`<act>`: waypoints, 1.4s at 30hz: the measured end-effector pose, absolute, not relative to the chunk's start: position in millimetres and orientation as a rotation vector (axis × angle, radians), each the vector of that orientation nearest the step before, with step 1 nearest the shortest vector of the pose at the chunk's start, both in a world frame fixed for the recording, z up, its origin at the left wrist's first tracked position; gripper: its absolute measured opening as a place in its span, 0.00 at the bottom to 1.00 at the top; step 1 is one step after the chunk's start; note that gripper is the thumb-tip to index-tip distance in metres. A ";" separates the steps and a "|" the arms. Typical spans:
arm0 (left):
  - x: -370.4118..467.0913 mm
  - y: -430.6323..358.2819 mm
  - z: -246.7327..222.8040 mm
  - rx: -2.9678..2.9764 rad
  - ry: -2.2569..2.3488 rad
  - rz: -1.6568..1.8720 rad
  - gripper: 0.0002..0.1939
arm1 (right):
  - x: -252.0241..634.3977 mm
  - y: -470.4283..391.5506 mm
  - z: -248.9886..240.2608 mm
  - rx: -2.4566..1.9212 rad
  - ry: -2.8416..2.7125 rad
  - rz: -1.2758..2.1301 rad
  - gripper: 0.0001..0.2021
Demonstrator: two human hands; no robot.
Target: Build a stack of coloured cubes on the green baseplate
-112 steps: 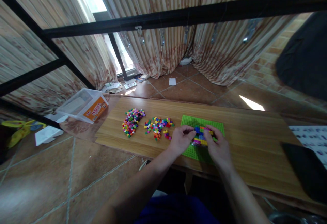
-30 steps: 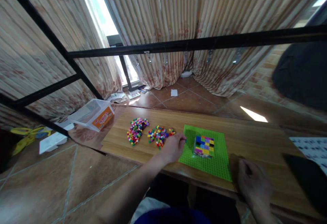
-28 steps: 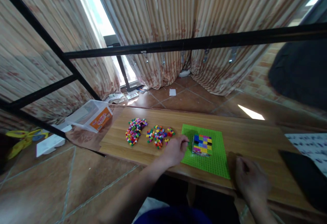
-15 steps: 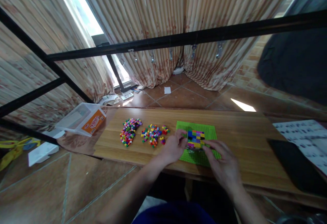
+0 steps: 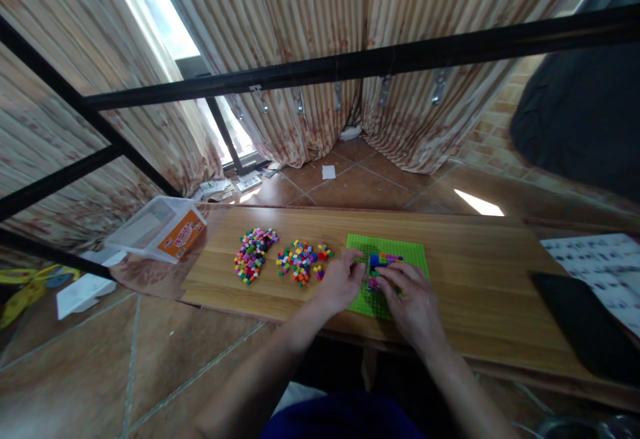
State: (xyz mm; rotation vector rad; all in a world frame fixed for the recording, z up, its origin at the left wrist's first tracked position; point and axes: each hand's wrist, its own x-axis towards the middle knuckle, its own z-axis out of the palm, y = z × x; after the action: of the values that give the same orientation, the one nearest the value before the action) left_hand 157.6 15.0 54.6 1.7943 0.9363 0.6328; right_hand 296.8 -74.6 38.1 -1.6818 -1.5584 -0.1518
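A bright green studded baseplate (image 5: 413, 252) lies on the wooden table, bearing a block of small coloured bricks (image 5: 386, 259). My left hand (image 5: 344, 280) rests at the left edge of the plate, its fingers bent close beside the block; anything between them is too small to make out. Over the lower and right part of the block is my right hand (image 5: 411, 297), with thumb and forefinger close together on the bricks. What it may be gripping is hidden. Loose bricks lie left of my hands in a middle heap (image 5: 299, 262) and a far-left heap (image 5: 254, 252).
A clear plastic box (image 5: 150, 225) with an orange label stands past the table's left end. On the right are a dark flat object (image 5: 575, 319) and a printed sheet (image 5: 595, 272). A black metal rail (image 5: 320, 72) crosses beyond the table (image 5: 480, 272).
My right hand has moved left, from the block's right edge to over its lower part, covering more bricks. My left hand has stayed nearly in place. The view has shifted slightly.
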 end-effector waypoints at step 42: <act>168.7 13.8 45.2 1.577 0.908 0.689 0.03 | 283.3 -76.8 33.2 -1.874 -1.409 -0.385 0.12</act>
State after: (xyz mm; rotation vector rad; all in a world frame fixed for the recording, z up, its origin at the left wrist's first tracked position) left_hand 168.7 13.8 45.2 1.5770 0.9080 0.6885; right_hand 283.3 -76.8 33.2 -1.8740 -1.4088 -0.3854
